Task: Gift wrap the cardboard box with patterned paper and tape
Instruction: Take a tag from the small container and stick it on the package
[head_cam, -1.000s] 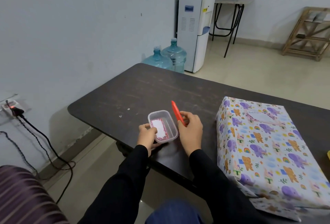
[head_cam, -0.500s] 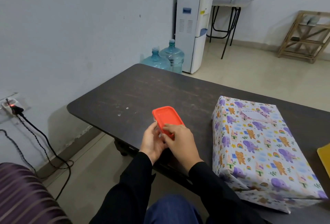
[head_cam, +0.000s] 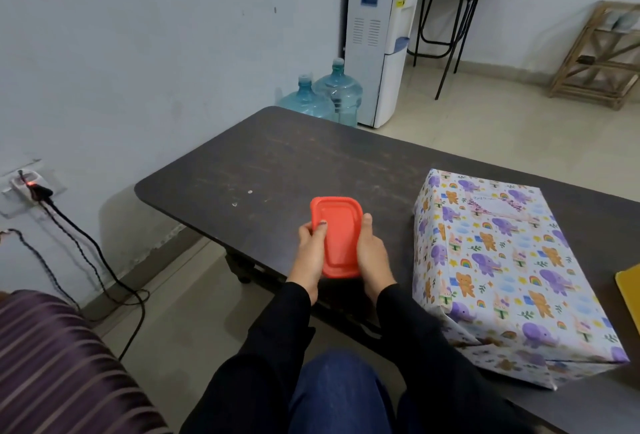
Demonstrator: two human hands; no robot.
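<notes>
Two hands grip a red-lidded container (head_cam: pixel 340 236) at the near tabletop (head_cam: pixel 277 163) edge, left hand (head_cam: pixel 311 255) at its 9 o'clock, right hand (head_cam: pixel 373 255) at 3 o'clock, fingers (head_cam: pixel 319 232) curled round it. Paper-wrapped cardboard box (head_cam: pixel 502 260) lies at its 3 o'clock, apart.

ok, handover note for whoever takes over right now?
Hands: left hand and right hand grip the tub from either side, red lid on, at the table's near edge.
Box: on the table to the right, visible faces covered in paper.
Left: paper at the box's near end flares out at the bottom and probably needs taping. No tape in view.
</notes>
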